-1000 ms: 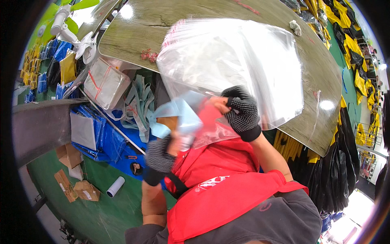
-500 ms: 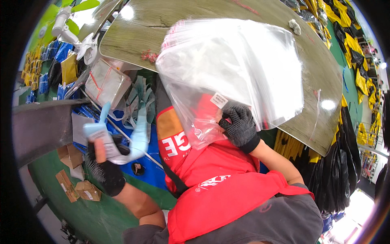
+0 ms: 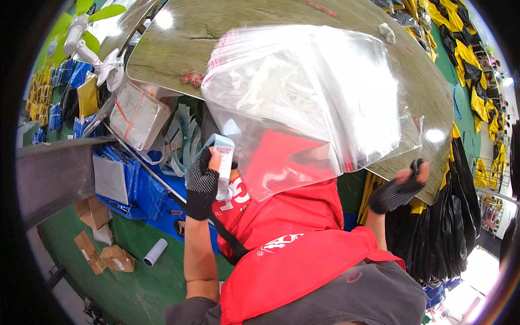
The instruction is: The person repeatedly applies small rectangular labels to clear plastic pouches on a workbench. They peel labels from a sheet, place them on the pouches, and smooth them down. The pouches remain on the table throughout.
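A stack of clear plastic bags point(image 3: 292, 81) lies on the table, its near corner hanging over my lap. My left hand point(image 3: 203, 187), in a black dotted glove with bare fingertips, grips a strip of white printed labels on light blue backing point(image 3: 223, 149). The strip's upper end is beside the near left corner of the top bag. My right hand point(image 3: 398, 187), gloved the same way, is raised off the table's right edge, apart from the stack. Its fingers are partly curled and apart, with nothing visible in them.
The wood-look table point(image 3: 179, 49) bears red scraps point(image 3: 193, 78). At left are a tied bundle of clear bags point(image 3: 135, 116), loose blue backing strips point(image 3: 183, 135), blue packs point(image 3: 130, 173) and a green-bladed fan point(image 3: 76, 32). Boxes point(image 3: 117, 258) and a white tube point(image 3: 156, 252) are on the floor. Black-and-yellow bags point(image 3: 444, 216) hang at right.
My left hand has brought the label strip up and right to the bags' near corner. My right hand has left the bag and swung right. The label seen on that bag no longer shows there.
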Tool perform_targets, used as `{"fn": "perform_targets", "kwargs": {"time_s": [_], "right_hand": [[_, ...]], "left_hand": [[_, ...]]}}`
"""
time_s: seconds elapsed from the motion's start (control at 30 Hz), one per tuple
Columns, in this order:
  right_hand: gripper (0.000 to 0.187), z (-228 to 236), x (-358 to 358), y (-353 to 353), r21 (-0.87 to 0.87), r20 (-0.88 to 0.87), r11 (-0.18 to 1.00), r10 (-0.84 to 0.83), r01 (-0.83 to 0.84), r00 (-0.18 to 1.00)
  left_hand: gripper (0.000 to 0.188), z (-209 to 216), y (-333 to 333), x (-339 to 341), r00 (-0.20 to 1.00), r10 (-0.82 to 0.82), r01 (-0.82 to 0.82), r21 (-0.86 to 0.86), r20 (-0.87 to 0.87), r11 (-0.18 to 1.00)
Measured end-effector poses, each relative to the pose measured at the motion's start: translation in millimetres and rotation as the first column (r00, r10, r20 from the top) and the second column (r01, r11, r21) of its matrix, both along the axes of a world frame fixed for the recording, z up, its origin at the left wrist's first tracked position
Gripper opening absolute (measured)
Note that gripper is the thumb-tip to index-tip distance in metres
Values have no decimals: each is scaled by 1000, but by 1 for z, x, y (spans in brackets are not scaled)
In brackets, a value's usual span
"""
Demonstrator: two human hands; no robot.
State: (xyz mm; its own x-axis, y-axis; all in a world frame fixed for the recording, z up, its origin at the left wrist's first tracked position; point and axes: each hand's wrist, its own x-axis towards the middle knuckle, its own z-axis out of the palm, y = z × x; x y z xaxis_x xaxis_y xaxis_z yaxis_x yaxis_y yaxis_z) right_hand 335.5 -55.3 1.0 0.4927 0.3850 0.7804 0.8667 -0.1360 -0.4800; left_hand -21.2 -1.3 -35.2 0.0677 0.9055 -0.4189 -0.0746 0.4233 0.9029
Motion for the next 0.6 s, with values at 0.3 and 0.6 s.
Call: {"fn": "perform_targets", "kwargs": {"time_s": [0.3, 0.6], "right_hand": [[48, -29, -49, 26, -780, -63, 227, 899, -583, 434], [50, 15, -92, 40, -344, -499, 191, 792, -919, 351]], "left_hand": [[28, -7, 52, 0, 999, -46, 44, 109, 17, 993], [26, 52, 1, 40, 997, -54, 58, 63, -51, 996]]}}
